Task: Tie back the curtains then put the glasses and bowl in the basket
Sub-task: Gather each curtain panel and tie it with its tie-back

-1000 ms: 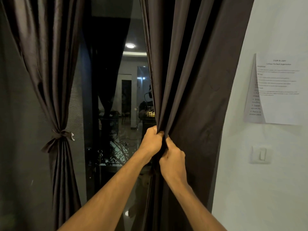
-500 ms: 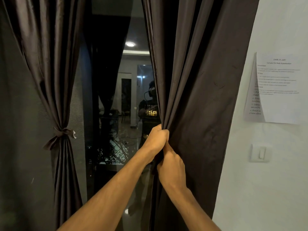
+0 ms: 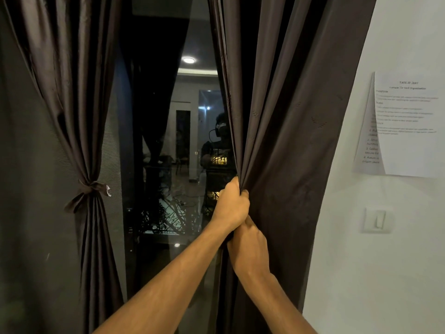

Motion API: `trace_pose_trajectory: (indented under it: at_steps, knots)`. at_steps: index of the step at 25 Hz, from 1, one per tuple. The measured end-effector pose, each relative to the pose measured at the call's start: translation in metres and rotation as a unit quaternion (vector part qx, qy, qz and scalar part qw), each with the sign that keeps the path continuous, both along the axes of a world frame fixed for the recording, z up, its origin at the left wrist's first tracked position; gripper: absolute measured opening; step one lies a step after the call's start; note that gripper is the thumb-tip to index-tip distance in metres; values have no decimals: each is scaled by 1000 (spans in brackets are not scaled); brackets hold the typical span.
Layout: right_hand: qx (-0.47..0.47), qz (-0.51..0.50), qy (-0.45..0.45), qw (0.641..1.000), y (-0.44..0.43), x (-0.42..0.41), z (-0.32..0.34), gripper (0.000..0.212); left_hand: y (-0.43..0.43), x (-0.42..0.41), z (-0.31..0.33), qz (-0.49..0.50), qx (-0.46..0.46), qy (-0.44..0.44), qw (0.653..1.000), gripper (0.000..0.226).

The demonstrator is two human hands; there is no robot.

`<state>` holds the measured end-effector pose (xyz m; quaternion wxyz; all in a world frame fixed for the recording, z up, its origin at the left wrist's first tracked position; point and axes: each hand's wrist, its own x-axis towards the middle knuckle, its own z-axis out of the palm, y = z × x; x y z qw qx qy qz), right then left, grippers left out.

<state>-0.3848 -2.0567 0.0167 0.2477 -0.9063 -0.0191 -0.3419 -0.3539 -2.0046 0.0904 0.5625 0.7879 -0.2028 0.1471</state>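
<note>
Tying back of right-hand dark brown satin curtain (image 3: 289,121), hanging beside white wall (image 3: 361,273), edge bunched in curled left hand (image 3: 231,205) above curled right hand (image 3: 250,249); left-hand matching curtain (image 3: 72,92) already knotted. Next: wrapping a tie, possibly hidden.

Dim, soft, glass (image 3: 168,145) reflections

right hand (image 3: 250,249) fingers buried in right curtain (image 3: 289,116) folds — wall sheet (image 3: 409,131) print likely unreadable
</note>
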Motion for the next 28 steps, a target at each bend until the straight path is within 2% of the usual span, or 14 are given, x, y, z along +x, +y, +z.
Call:
trace_pose_trajectory:
  at_steps: [5,7,9,11,13,16,19,21,24,28]
  knots:
    - [-23,3,-2,1000,-6,4,-3,39,-2,4,-3,16,11,-25,999,29]
    - [-6,37,-11,999,-12,5,-1,44,1,8,-2,15,18,-32,999,30]
    - [55,97,-30,993,-24,5,0,45,7,11,0,12,24,-29,999,32]
    - [108,99,-58,988,-39,3,2,43,9,13,1,6,32,-21,999,35]
    - [195,25,-114,974,-56,1,2,48,9,12,1,3,39,-20,999,39]
    - [328,-97,-188,921,-84,-1,7,66,9,14,0,-5,42,-22,999,41]
    - [396,-103,-119,905,-109,4,14,93,9,15,0,-17,37,-21,999,42]
    - [409,-60,-70,908,-108,6,17,98,8,16,-1,-17,38,-24,999,43]
    - [374,-30,-75,924,-89,6,20,86,4,17,-2,-10,35,-35,999,44]
    - [276,-38,-91,956,-50,12,16,48,1,16,-2,-3,37,-41,998,41]
